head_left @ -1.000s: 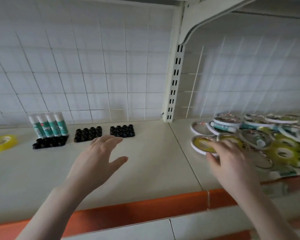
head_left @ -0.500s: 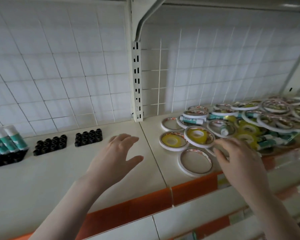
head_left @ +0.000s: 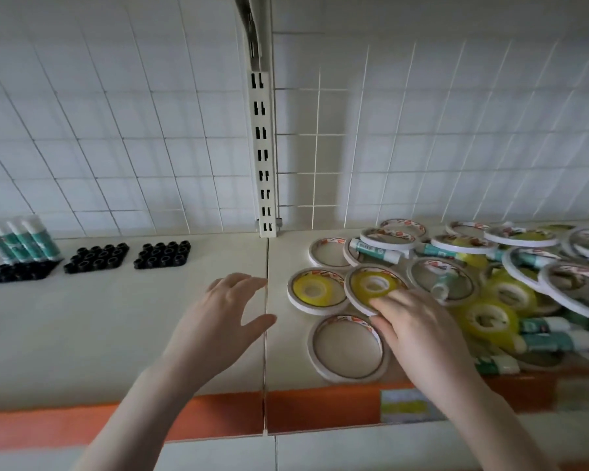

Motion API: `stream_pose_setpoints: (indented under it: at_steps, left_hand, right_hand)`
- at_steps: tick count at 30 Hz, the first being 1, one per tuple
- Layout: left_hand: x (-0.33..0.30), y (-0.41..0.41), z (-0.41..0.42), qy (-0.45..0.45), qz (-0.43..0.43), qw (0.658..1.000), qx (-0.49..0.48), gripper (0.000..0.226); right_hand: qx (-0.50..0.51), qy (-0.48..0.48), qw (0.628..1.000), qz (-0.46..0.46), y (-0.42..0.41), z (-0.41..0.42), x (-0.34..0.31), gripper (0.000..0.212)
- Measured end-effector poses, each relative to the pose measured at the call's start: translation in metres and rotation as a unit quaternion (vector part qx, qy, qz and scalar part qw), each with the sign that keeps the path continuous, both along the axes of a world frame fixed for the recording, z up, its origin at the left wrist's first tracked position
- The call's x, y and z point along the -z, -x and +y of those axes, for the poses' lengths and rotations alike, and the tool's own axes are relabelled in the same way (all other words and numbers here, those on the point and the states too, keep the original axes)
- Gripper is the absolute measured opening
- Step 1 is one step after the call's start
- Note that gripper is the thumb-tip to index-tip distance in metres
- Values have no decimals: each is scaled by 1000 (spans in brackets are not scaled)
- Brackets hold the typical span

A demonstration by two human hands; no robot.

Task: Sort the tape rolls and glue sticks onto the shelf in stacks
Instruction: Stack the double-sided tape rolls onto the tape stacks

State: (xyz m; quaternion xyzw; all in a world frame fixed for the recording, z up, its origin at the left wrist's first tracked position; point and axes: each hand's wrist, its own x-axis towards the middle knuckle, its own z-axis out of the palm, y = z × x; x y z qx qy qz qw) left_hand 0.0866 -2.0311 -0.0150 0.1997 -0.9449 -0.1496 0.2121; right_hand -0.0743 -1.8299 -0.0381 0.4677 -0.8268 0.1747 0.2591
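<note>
One white-rimmed ring with a yellow tape roll nested inside [head_left: 373,287] is now under the right hand [head_left: 419,329]: fingertips [head_left: 376,303] lie on its near edge, thumb at the rim below, ring tilted up off its neighbours. Half a second back that hand hovered short of the pile; now it has closed in and pinches this ring, so the pick has begun. Ring sits at left fringe of the jumbled pile of tape rings and teal-and-white glue sticks [head_left: 490,290] on the right bay of the cream shelf [head_left: 116,317], near the seam between bays. Beside it, left, a flat twin ring with a yellow roll [head_left: 315,291]; nearer the front edge an empty white ring [head_left: 346,348] touching the hand. Left hand [head_left: 225,321] hovers, fingers spread and relaxed, holding nothing, over the seam. Far left at back edge: standing glue sticks [head_left: 21,237] and black socket trays [head_left: 162,254]. Nothing stacked yet from this pile, by the look of it.
</note>
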Motion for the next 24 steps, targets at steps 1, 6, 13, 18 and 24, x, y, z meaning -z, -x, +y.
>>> stream_pose_setpoints:
  at_steps: [1, 6, 13, 18, 24]
  left_hand:
    - [1, -1, 1, -2, -3, 1000, -5, 53]
    - [1, -5, 0, 3, -20, 1000, -17, 54]
    - [-9, -5, -3, 19, -11, 1000, 8, 54]
    - [-11, 11, -2, 17, -16, 997, 71, 51]
    - [-2, 35, -3, 58, -34, 983, 168, 42]
  right_hand:
    - [-5, 4, 1000, 3, 1, 0, 0, 21]
    - [-19, 20, 999, 23, 2, 0, -1, 22]
    - [-39, 63, 996, 58, -2, 0, -18, 17]
    - [-5, 71, 996, 62, 3, 12, -24, 20]
    - [23, 77, 994, 73, 0, 29, -23, 19]
